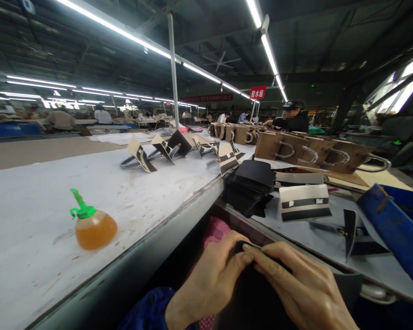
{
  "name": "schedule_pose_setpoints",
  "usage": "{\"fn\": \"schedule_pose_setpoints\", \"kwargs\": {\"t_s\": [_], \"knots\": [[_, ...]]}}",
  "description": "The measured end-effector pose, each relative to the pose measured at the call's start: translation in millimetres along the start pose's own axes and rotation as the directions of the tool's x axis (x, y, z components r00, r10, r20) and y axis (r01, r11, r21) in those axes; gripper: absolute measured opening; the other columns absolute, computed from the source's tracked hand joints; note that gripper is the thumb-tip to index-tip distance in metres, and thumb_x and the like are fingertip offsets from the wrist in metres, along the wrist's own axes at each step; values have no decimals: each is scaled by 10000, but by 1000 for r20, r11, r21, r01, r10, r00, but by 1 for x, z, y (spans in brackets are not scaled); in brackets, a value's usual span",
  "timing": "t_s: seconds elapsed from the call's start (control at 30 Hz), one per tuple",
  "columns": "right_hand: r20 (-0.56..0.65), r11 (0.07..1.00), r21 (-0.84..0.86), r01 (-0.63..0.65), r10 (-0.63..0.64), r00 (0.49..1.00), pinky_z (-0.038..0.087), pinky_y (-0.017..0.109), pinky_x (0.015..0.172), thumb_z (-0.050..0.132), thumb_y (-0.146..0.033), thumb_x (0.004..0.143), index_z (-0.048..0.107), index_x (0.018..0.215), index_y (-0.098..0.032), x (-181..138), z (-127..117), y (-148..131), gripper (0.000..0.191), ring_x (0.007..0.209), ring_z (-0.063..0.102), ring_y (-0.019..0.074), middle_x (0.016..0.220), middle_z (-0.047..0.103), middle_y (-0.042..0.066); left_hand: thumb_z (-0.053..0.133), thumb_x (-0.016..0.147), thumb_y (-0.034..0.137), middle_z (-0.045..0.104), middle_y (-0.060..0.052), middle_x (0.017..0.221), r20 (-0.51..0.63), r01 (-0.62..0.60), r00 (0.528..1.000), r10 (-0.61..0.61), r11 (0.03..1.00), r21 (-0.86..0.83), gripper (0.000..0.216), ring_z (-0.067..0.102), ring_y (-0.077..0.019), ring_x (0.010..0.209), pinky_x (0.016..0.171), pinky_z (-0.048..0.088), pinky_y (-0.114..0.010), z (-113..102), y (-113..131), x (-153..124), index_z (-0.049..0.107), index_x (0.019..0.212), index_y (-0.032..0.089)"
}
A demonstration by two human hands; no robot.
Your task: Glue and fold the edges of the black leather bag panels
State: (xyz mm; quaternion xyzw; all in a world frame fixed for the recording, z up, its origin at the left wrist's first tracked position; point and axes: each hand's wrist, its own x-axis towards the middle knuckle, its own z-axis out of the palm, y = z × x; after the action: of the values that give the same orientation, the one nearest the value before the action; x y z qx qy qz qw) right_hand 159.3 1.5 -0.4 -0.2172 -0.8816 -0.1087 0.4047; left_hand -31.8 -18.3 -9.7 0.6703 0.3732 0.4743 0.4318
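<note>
Black, thin-looking material fills the grip in the head view: the left hand and the right hand both pinch a dark piece low in front of the body, just beside the edge of the white desk. Only its upper edge shows well; the rest is lost in shadow and behind the fingers.

The piece looks midway through handling, its edge seemingly being pressed or worked with the fingertips; whether that edge is finished cannot be told. Farther along, to judge by their fitted straps, are the cream-and-black flaps propped on the white desk. A stack of black panels on the side desk looks like work left, though its number cannot be counted.

The left hand comes in from the lower left out of a blue sleeve, back of the hand turned up, thumb pointing right along the piece. The right hand reaches from the lower right with fingers bent, its thumb and forefinger closed on the edge near the left thumb's tip.
</note>
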Motion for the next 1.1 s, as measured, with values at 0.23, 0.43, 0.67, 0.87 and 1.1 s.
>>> {"fn": "schedule_pose_setpoints", "kwargs": {"t_s": [0.23,0.43,0.67,0.87,1.1], "knots": [[-238,960,-129,-248,213,948,545,187,597,542,-342,1016,626,1114,-186,-8,2,-8,202,621,688,118,771,704,5,477,1011,394,731,-25,883,-159,-32,985,62,983,181,269,677,-190,820,775,517,-266,-3,-6,-12,703,1053,254],[-262,944,-15,-330,314,912,505,216,606,640,-215,949,601,854,-242,-11,1,-14,106,609,659,112,723,673,-36,549,973,400,780,-48,1025,-283,-37,952,120,959,281,285,703,-212,762,798,569,-286,-4,-8,-24,739,1144,273],[-225,932,58,-359,362,905,501,208,644,658,-171,924,585,833,-234,-8,3,-14,133,647,649,108,745,660,-40,549,987,299,787,-60,940,-269,-203,896,353,865,458,234,720,-173,704,680,585,-229,-1,-9,-23,739,1106,230],[-212,918,106,-382,396,893,459,165,574,641,-175,926,573,774,-229,-4,2,-14,175,562,582,61,668,589,-72,545,992,340,783,-27,845,-340,-209,834,435,818,535,221,648,-131,553,577,520,-214,13,-5,-27,745,1037,259],[-182,880,102,-464,475,861,456,185,568,654,-267,921,629,746,-238,-7,15,-5,179,565,605,75,663,633,-79,557,969,328,757,-24,898,-368,-66,911,187,946,318,202,665,-165,719,707,514,-234,8,-24,-22,730,1032,246]]}}
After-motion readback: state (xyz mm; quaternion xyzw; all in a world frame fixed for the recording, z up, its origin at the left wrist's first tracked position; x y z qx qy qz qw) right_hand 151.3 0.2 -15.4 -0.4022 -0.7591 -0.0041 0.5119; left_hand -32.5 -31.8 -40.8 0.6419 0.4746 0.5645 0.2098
